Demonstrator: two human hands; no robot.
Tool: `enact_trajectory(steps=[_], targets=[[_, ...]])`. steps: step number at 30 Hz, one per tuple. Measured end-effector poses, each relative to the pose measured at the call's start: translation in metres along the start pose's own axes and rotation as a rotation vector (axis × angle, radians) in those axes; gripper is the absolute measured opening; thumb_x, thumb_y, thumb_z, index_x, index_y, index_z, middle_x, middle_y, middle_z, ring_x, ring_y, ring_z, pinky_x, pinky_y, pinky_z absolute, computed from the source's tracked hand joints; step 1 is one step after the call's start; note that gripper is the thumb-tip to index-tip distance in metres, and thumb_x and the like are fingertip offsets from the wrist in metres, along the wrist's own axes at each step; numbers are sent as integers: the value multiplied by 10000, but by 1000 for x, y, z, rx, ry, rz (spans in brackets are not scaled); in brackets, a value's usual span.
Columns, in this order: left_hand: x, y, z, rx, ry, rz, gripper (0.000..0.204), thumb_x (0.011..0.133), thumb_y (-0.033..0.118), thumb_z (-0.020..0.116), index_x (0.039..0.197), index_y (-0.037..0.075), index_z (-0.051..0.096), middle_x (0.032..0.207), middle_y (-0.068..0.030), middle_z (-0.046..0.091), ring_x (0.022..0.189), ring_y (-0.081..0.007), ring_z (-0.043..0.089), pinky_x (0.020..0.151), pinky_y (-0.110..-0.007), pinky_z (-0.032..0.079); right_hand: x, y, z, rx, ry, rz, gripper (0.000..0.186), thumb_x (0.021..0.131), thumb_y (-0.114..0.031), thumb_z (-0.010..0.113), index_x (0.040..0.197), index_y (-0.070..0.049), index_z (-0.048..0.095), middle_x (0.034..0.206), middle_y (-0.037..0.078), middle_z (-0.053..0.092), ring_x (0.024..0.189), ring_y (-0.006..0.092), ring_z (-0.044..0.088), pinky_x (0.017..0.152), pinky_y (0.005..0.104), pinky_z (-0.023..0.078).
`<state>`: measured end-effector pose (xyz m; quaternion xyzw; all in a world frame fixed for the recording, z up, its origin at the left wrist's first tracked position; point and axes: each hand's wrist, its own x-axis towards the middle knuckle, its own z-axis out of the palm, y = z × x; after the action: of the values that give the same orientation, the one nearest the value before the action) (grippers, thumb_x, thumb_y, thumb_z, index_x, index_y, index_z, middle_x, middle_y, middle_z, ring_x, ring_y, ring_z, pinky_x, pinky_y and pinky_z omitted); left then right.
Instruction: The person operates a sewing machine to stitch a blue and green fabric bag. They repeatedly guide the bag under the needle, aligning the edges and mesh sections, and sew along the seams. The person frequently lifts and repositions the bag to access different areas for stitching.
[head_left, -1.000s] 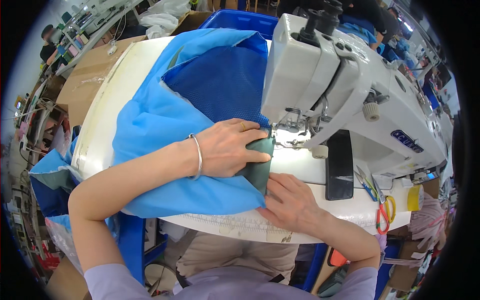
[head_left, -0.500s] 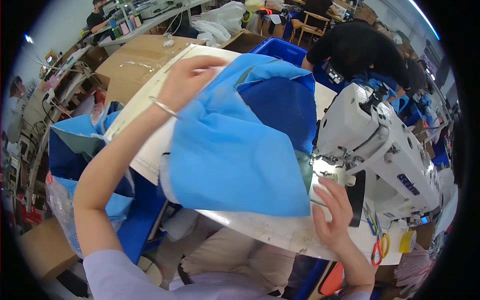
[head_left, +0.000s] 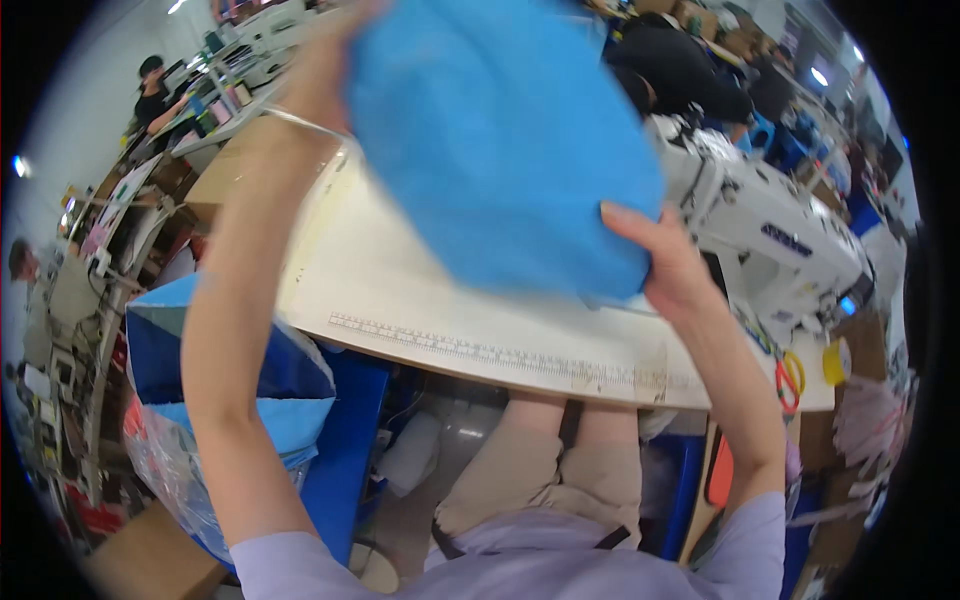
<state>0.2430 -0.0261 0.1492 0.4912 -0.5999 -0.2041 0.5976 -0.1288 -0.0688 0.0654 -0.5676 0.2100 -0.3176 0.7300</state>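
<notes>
I hold a large light blue fabric piece [head_left: 500,150] up over the table [head_left: 420,305] with both hands, and it is blurred at its upper part. My left hand [head_left: 330,70], blurred by motion, grips its upper left edge, with a silver bracelet on the wrist. My right hand [head_left: 668,262] grips its lower right edge, the thumb over the fabric. The white sewing machine [head_left: 790,230] stands at the right, partly behind the fabric. Scissors with red and yellow handles [head_left: 790,380] lie at the right end of the table, near a yellow roll [head_left: 836,360].
An open bundle of blue fabric pieces in plastic [head_left: 230,355] sits left of the table, above a blue board [head_left: 340,460] and near cardboard [head_left: 150,560]. A co-worker in black [head_left: 665,65] bends behind the machine; another [head_left: 155,105] works at a bench in the back left.
The fabric, earlier at the needle with my hands on it, is now raised away from the machine toward the top of the view in both hands, uncovering the ruler on the table.
</notes>
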Motion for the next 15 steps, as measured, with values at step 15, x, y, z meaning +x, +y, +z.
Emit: enact_trajectory(steps=[15], targets=[[-204, 61, 102, 576, -31, 172, 344, 943, -37, 526, 1235, -13, 706, 1244, -120, 726, 1093, -220, 678, 944, -355, 539, -170, 184, 47, -1113, -222, -817, 252, 713, -137, 726, 925, -9, 680, 855, 98, 673, 818, 267, 606, 845, 380, 497]])
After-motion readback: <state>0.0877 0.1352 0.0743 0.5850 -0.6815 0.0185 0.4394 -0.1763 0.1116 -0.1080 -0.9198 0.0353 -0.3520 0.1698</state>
